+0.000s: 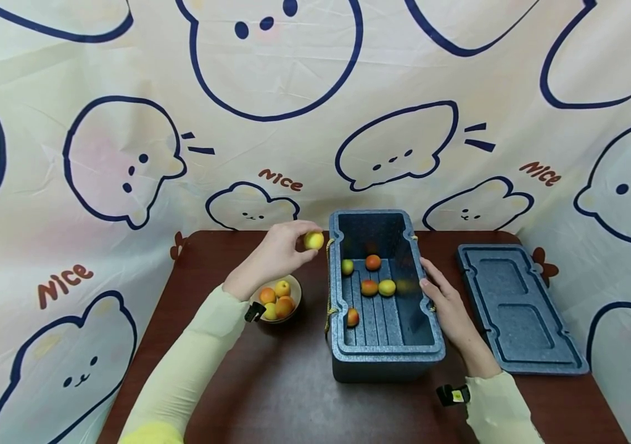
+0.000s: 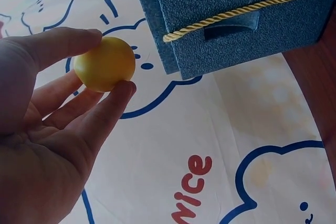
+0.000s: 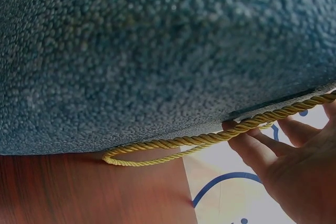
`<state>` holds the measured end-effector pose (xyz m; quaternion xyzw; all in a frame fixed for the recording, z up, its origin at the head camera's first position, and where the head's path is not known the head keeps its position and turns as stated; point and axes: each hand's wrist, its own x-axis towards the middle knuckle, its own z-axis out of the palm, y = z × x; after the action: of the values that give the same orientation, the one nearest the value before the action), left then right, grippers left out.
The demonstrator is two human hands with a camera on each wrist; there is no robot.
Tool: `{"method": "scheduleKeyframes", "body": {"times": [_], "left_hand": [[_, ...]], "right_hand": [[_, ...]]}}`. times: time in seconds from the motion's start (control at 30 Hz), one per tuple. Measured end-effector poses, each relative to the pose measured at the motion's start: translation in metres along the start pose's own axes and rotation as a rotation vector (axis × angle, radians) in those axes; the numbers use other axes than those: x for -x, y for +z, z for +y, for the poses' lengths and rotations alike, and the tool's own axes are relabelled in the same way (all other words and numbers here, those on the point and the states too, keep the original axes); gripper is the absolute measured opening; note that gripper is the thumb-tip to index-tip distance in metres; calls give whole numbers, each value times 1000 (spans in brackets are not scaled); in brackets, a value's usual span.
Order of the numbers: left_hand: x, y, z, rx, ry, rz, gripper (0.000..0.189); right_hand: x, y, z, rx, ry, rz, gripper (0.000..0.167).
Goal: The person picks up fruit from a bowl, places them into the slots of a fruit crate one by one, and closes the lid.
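Observation:
My left hand pinches a small round yellow fruit between thumb and fingers, just left of the box's far left rim. In the left wrist view the fruit shows smooth, with the fingertips around it. The blue-grey foam box stands lidless on the table, with several yellow-green and orange-red fruits on its ribbed floor. My right hand rests against the box's right side near the rim. In the right wrist view its extended fingers touch the side by the yellow rope handle.
Beneath my left forearm a bowl holds several yellow and orange fruits, partly covered by the wrist. The box's lid lies flat at the right of the brown table. A cartoon-print cloth hangs around the table's back and sides.

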<state>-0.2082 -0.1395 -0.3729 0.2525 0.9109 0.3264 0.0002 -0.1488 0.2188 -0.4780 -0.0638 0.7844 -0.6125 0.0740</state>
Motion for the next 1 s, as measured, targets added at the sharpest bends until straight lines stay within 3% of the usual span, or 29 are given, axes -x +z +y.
{"method": "scheduleKeyframes", "body": {"times": [1.0], "left_hand": [[-11, 13, 17, -12, 85, -50, 40]], "right_hand": [[0, 0, 1, -9, 3, -1, 58]]}}
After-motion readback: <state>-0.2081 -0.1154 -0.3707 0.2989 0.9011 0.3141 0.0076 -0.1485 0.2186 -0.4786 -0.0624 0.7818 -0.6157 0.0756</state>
